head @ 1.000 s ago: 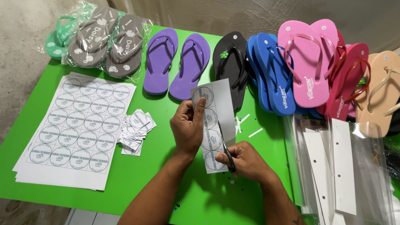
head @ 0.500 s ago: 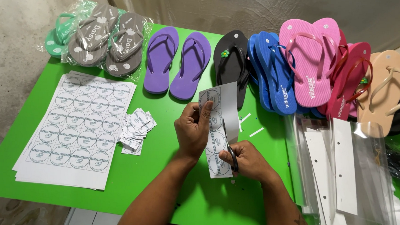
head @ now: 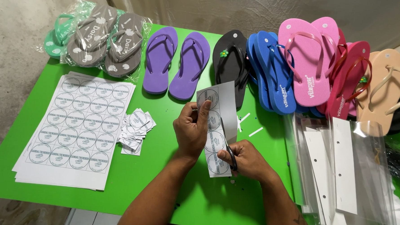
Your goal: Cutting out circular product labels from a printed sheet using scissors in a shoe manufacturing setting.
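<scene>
Scissors (head: 230, 155) advanced up the label strip (head: 218, 127), both held above green table (head: 161, 178).

Matt paper label strip (head: 217, 126), smooth green table (head: 161, 178), glossy clear plastic bags (head: 368, 178), matt foam purple sandals (head: 177, 62)

The scissors (head: 229, 150) have cut farther up the label strip (head: 217, 126).

Two purple sandals (head: 177, 62), two grey sandals (head: 106, 41) and one black sandal (head: 229, 60) lie beyond the fingers (head: 203, 115); one stack of label sheets (head: 75, 129) lies left.
</scene>
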